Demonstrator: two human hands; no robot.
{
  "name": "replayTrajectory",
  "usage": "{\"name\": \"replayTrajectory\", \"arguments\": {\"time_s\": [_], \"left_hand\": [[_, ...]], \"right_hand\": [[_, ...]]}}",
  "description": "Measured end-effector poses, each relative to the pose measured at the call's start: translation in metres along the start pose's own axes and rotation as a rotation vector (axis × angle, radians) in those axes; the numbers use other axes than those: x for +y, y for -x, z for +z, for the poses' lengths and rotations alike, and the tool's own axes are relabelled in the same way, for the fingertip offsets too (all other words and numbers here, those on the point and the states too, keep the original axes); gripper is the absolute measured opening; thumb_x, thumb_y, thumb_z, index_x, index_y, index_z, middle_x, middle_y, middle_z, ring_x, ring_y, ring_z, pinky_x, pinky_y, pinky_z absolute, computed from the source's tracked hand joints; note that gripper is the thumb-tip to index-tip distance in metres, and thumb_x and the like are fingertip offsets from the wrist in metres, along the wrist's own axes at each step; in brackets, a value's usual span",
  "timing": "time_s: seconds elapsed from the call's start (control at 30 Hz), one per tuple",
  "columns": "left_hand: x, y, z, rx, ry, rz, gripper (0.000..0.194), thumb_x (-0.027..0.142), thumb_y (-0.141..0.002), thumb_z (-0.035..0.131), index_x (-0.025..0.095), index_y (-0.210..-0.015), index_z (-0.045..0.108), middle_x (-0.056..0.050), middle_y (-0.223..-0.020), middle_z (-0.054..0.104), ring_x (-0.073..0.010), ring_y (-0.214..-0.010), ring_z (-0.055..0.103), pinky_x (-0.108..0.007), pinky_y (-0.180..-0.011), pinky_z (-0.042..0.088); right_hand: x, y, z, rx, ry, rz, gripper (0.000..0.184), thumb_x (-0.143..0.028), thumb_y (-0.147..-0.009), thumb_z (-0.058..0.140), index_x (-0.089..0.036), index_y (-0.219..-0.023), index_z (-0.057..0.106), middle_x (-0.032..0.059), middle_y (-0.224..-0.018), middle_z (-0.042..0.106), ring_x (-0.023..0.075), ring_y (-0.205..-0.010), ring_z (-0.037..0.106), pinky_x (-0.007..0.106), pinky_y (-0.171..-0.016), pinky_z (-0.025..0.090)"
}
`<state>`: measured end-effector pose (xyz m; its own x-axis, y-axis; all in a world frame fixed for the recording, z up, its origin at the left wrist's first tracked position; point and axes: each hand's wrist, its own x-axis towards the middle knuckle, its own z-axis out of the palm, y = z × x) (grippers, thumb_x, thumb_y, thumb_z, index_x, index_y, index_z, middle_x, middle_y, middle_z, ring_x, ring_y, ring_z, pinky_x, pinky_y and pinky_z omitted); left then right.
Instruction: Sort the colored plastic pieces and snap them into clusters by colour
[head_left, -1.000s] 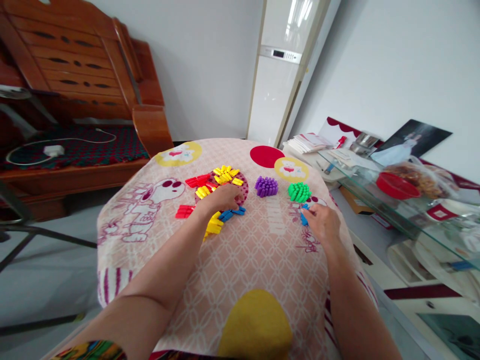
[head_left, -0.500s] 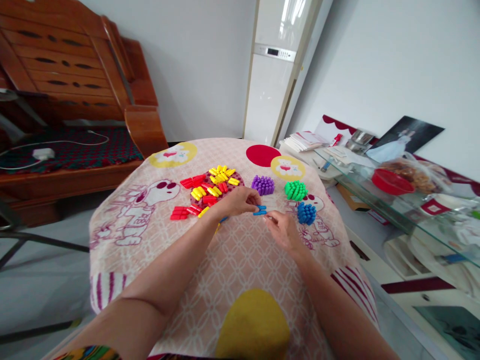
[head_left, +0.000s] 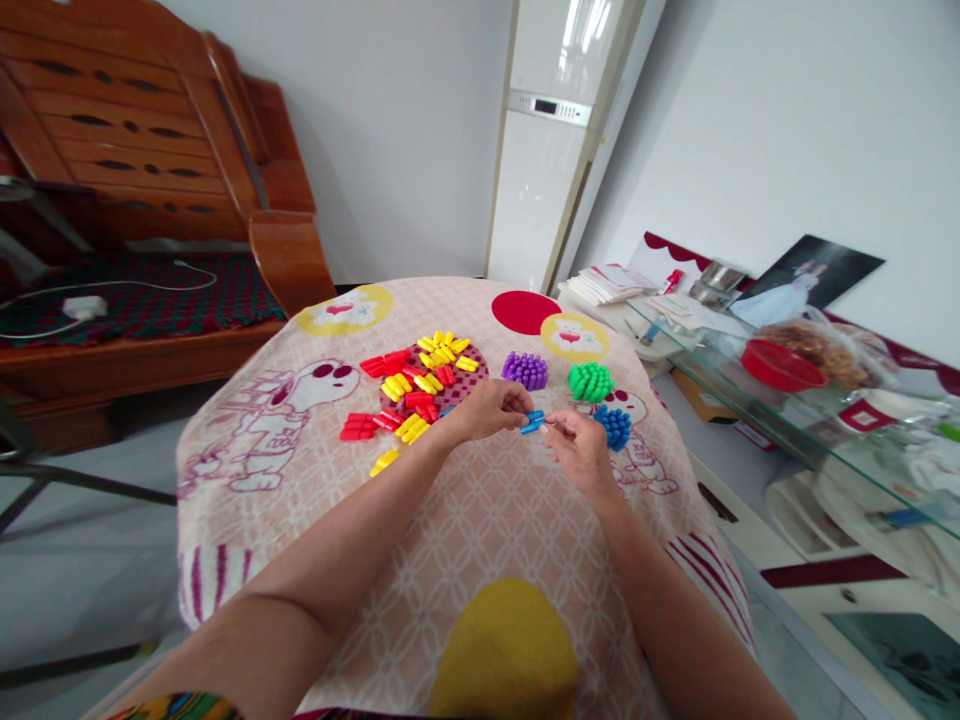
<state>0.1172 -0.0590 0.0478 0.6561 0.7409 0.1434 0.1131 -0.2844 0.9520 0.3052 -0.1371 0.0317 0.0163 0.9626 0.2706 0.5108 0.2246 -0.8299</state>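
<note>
Over the middle of the table, a pair of blue bullet-shaped plastic pieces (head_left: 532, 424) lies side by side between my two hands. My left hand (head_left: 489, 408) pinches their left end with closed fingers. At their right end, the fingertips of my right hand (head_left: 581, 452) are also closed. Just beyond the right hand stands a tight cluster of blue pieces (head_left: 615, 427), partly covered by it. Clusters of purple pieces (head_left: 525, 370) and green pieces (head_left: 591, 381) stand farther back. Red pieces (head_left: 358, 427) and yellow pieces (head_left: 397, 386) lie in small groups left of my left hand.
A patterned cloth (head_left: 465, 560) covers the round table. To the right is a glass shelf (head_left: 795, 440) bearing a red bowl (head_left: 780, 364), papers and bags. A wooden bench (head_left: 150, 190) stands at the left, and a white cabinet-like unit (head_left: 536, 180) at the back.
Both hands have shifted slightly right with the blue pieces, which are now tilted. My right hand has risen nearer the blue cluster. More yellow pieces show beside my left forearm.
</note>
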Motion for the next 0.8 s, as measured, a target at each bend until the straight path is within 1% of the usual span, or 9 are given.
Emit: {"name": "replayTrajectory", "arguments": {"time_s": [0.1,0.17,0.23,0.3,0.33,0.43,0.53,0.67,0.8], "left_hand": [[0.000,0.000,0.002,0.000,-0.049,0.013,0.017,0.015,-0.071,0.062,0.012,-0.088,0.065,-0.001,-0.072,0.069,-0.0104,-0.063,0.063,-0.020,-0.061,0.049],[0.000,-0.001,-0.001,0.051,-0.139,0.041,0.018,0.015,-0.072,0.062,0.013,-0.089,0.066,-0.002,-0.077,0.071,-0.0110,-0.067,0.064,-0.021,-0.065,0.050],[0.000,-0.001,-0.007,0.117,-0.248,0.062,0.018,0.018,-0.073,0.062,0.014,-0.090,0.068,-0.003,-0.081,0.071,-0.0121,-0.072,0.065,-0.022,-0.068,0.051],[0.000,-0.001,-0.016,0.161,-0.327,0.055,0.017,0.020,-0.074,0.062,0.015,-0.090,0.068,-0.002,-0.079,0.071,-0.0129,-0.074,0.065,-0.023,-0.070,0.051],[0.000,0.000,-0.022,0.172,-0.359,0.041,0.017,0.020,-0.074,0.061,0.015,-0.090,0.068,-0.002,-0.078,0.071,-0.0132,-0.073,0.065,-0.023,-0.070,0.051],[0.000,0.004,-0.041,0.191,-0.499,-0.016,0.018,0.020,-0.073,0.060,0.015,-0.088,0.068,-0.002,-0.076,0.071,-0.0137,-0.072,0.064,-0.023,-0.068,0.049],[0.001,0.013,-0.061,0.166,-0.724,-0.083,0.017,0.017,-0.069,0.060,0.016,-0.083,0.070,-0.001,-0.073,0.070,-0.0141,-0.069,0.062,-0.022,-0.064,0.044],[0.005,0.025,-0.083,0.087,-0.924,-0.200,0.014,0.014,-0.065,0.057,0.018,-0.071,0.070,-0.001,-0.066,0.067,-0.0140,-0.062,0.056,-0.023,-0.057,0.036],[0.008,0.030,-0.091,0.063,-0.982,-0.227,0.011,0.015,-0.065,0.060,0.019,-0.067,0.069,-0.002,-0.064,0.065,-0.0147,-0.060,0.053,-0.024,-0.056,0.033]], "right_hand": [[0.001,-0.003,-0.007,-0.008,0.044,-0.040,0.027,-0.043,-0.079,0.058,-0.018,-0.086,0.066,-0.0026,-0.058,0.057,0.0125,-0.050,0.050,0.024,-0.051,0.038],[0.002,-0.007,-0.017,0.037,0.151,-0.054,0.027,-0.042,-0.079,0.057,-0.018,-0.086,0.066,-0.0022,-0.057,0.057,0.0131,-0.052,0.050,0.024,-0.053,0.038],[0.005,-0.012,-0.031,0.136,0.348,-0.017,0.027,-0.040,-0.080,0.057,-0.017,-0.088,0.068,0.0005,-0.061,0.062,0.0151,-0.056,0.055,0.025,-0.057,0.040],[0.007,-0.018,-0.046,0.233,0.589,0.064,0.025,-0.037,-0.081,0.057,-0.017,-0.091,0.069,0.0045,-0.068,0.068,0.0181,-0.064,0.060,0.027,-0.062,0.041],[0.008,-0.020,-0.052,0.256,0.699,0.105,0.025,-0.036,-0.082,0.057,-0.018,-0.093,0.070,0.0063,-0.073,0.070,0.0195,-0.068,0.062,0.028,-0.064,0.041],[0.010,-0.024,-0.061,0.218,0.918,0.175,0.024,-0.034,-0.087,0.056,-0.019,-0.098,0.071,0.0098,-0.084,0.074,0.0218,-0.077,0.065,0.029,-0.067,0.040],[0.010,-0.025,-0.060,0.145,1.035,0.208,0.025,-0.034,-0.091,0.054,-0.019,-0.102,0.071,0.0118,-0.087,0.074,0.0223,-0.080,0.067,0.029,-0.067,0.040],[0.011,-0.028,-0.054,0.075,1.126,0.237,0.028,-0.033,-0.093,0.051,-0.018,-0.105,0.071,0.0136,-0.089,0.074,0.0227,-0.082,0.068,0.029,-0.068,0.041],[0.013,-0.029,-0.055,0.059,1.145,0.234,0.026,-0.030,-0.093,0.052,-0.018,-0.106,0.071,0.0140,-0.091,0.074,0.0228,-0.083,0.069,0.029,-0.067,0.040]]}}
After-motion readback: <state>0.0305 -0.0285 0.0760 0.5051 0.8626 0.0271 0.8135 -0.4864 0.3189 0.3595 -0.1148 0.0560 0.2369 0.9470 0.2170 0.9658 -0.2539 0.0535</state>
